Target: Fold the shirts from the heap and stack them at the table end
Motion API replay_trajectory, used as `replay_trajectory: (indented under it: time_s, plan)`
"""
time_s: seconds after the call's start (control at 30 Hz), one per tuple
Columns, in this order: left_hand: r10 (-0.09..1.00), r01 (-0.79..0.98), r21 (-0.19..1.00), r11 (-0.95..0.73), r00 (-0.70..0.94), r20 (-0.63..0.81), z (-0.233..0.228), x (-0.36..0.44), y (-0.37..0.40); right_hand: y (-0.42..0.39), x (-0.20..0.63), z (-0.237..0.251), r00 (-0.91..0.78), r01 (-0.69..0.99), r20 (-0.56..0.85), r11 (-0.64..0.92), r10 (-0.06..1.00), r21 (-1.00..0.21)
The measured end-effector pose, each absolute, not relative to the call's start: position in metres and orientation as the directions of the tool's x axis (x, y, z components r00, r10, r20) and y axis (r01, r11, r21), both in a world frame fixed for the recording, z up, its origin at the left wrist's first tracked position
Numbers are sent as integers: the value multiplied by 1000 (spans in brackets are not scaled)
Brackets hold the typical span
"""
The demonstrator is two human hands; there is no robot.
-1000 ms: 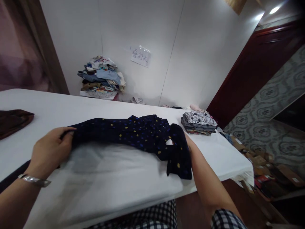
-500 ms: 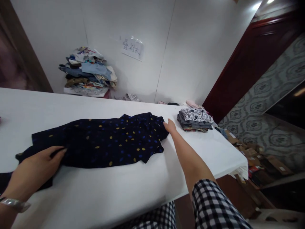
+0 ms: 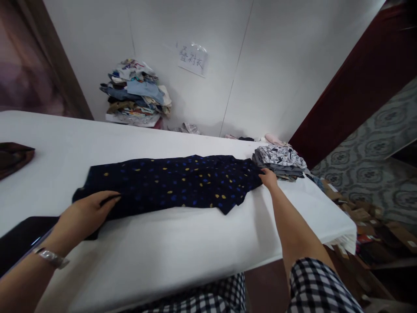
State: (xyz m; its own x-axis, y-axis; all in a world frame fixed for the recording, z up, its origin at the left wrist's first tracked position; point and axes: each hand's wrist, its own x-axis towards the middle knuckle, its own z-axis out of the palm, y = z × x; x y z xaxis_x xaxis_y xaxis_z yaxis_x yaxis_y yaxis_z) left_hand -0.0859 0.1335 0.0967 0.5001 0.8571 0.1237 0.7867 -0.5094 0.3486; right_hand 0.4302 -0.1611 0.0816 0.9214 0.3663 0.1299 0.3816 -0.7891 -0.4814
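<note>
A dark navy shirt (image 3: 182, 182) with yellow and blue spots lies stretched lengthwise across the white table. My left hand (image 3: 86, 217), with a silver bracelet at the wrist, pinches the cloth near the shirt's left end. At the opposite end, my right hand (image 3: 269, 178) grips the edge of the shirt between thumb and fingers, close to a stack of folded clothes (image 3: 280, 158). Parts of the cloth under both hands are hidden.
A tall pile of clothes (image 3: 137, 93) stands against the wall behind the white table (image 3: 182, 243). A handwritten sign (image 3: 193, 59) hangs above. Dark red-brown cloth (image 3: 16, 158) and a black item (image 3: 26, 239) lie at the left. Cardboard boxes (image 3: 361, 213) sit beyond the right edge.
Both hands have moved right in view with the shirt, whose right end now reaches the folded stack. The view has also shifted, showing more of the table's left side.
</note>
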Motion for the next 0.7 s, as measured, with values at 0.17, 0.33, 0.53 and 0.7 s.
replay_trajectory:
  time_s: [0.17, 0.33, 0.53, 0.7]
  plan:
    - [753, 691, 329, -644, 649, 110, 80, -90, 124, -196, 422, 64, 931, 366, 162, -830, 328, -422]
    - [717, 634, 377, -675, 685, 132, 71, -105, 120, -171, 372, 65, 778, 614, 314, -550, 544, -567]
    - [721, 633, 397, -664, 683, 117, 71, -114, 112, -135, 308, 59, 595, 700, 127, -433, 794, -568]
    - [686, 607, 358, -710, 710, 159, 66, -122, 114, -141, 308, 71, 585, 701, 307, -278, 751, -656]
